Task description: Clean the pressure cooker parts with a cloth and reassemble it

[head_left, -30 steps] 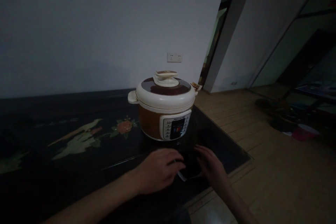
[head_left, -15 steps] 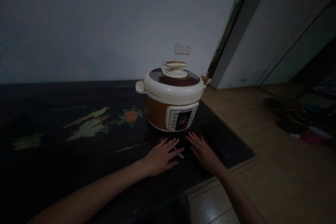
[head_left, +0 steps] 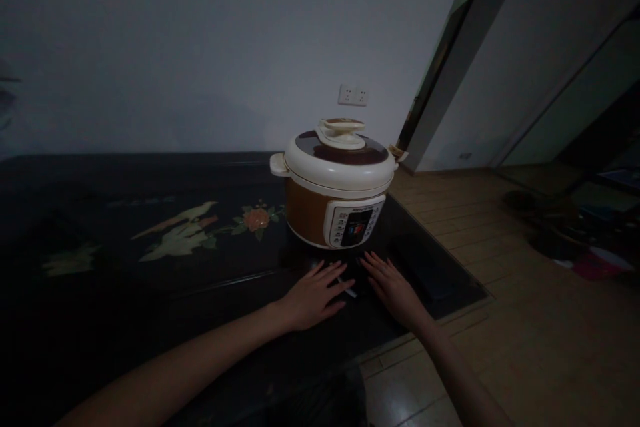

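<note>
An orange and cream electric pressure cooker stands lidded on a black painted tabletop, its control panel facing me. My left hand lies flat on the table just in front of the cooker, fingers spread. My right hand lies flat beside it, fingers stretched toward the cooker's base. Between the two hands sits a small thin white object that I cannot make out; the left fingertips rest at it. Neither hand touches the cooker.
The tabletop bears a painted bird and flower design. Its right edge runs close to my right hand, with wooden floor beyond. A wall socket is behind the cooker. Dark clutter lies on the floor at far right.
Both hands have gone from curled round a dark object near the table edge to lying flat and spread, closer to the cooker. The view has shifted slightly left.
</note>
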